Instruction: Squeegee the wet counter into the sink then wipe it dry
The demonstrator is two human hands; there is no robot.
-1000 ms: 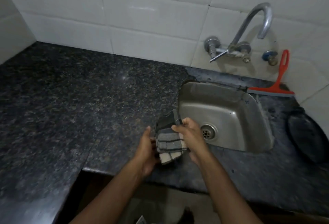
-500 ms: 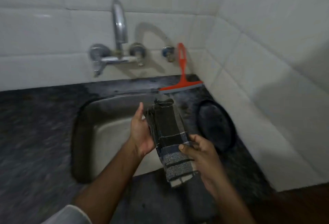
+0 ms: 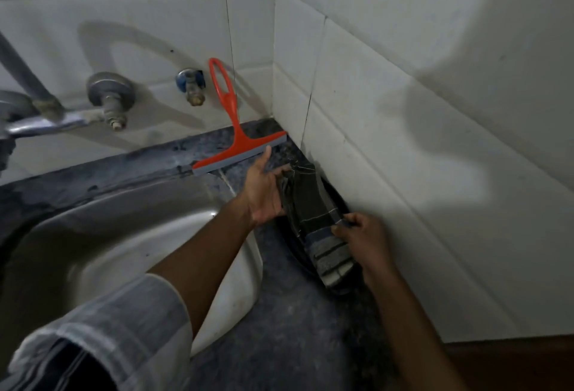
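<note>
Dark checked cloth [image 3: 312, 204], folded into a long strip with a paler grey-and-white striped end, stretched between both hands over the granite counter [image 3: 279, 328] at 3 o'clock of the steel sink [image 3: 108, 235]. Right hand [image 3: 363, 241] pinching the striped end; left hand [image 3: 264, 192] flat-fingered against the far end, thumb up. Orange squeegee [image 3: 236, 142] propped against the tiled wall at 12 o'clock of the cloth, blade on the counter. Black round object [image 3: 334, 195] under the cloth, mostly hidden and hard to identify. Tap [image 3: 37, 105] cut off at left.
</note>
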